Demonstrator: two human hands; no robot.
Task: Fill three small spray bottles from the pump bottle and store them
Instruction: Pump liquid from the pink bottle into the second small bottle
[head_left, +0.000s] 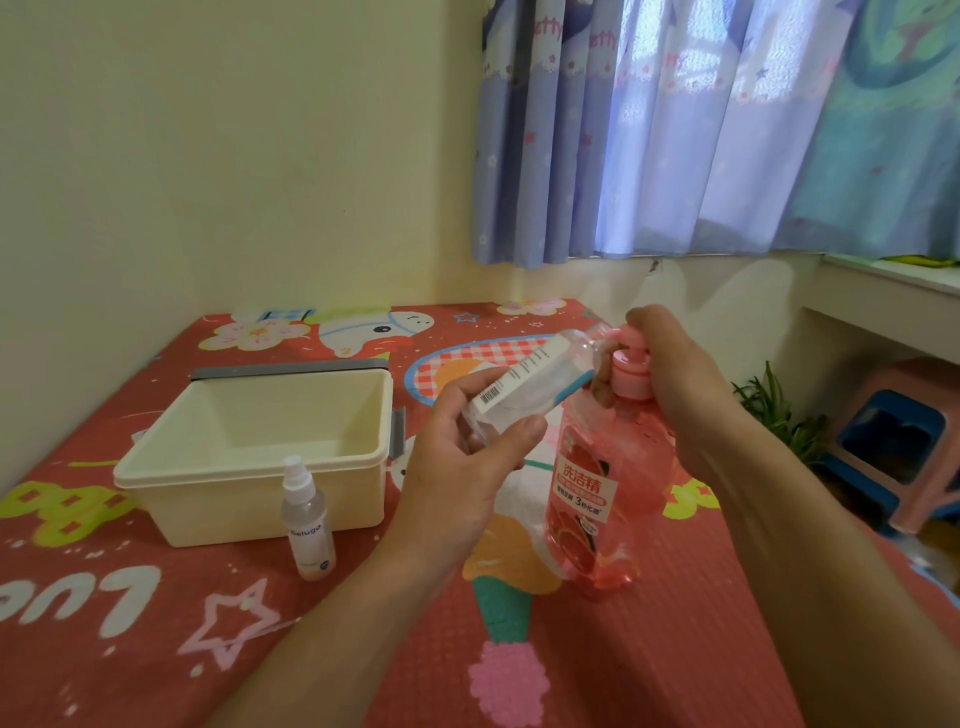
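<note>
The person's left hand (467, 467) is holding a small bottle (540, 379) tilted, its grip closed round the lower body with the thumb across the front and the fingers behind. The bottle's neck is pointing up toward the pump head (631, 374) of the pink pump bottle (597, 499), which is standing on the counter (675, 649). The right hand (670, 374) is sitting over the pump head, its grip curled down around it; the spout itself is hidden under those fingers, so whether it is meeting the neck cannot be told.

The small bottle is looking like thin clear plastic with a paper label: light, a little squeezable, and likely slick if soap is running down it. Holding it low on the labelled part is seeming sensible, since that is leaving the neck free. The pump bottle is looking nearly full, so it is probably heavy and steady enough to be pressed from above without a second hand on its body.

A second spray bottle (309, 525) is standing capped just in front of the cream bin (249, 499). A third is not showing.
</note>
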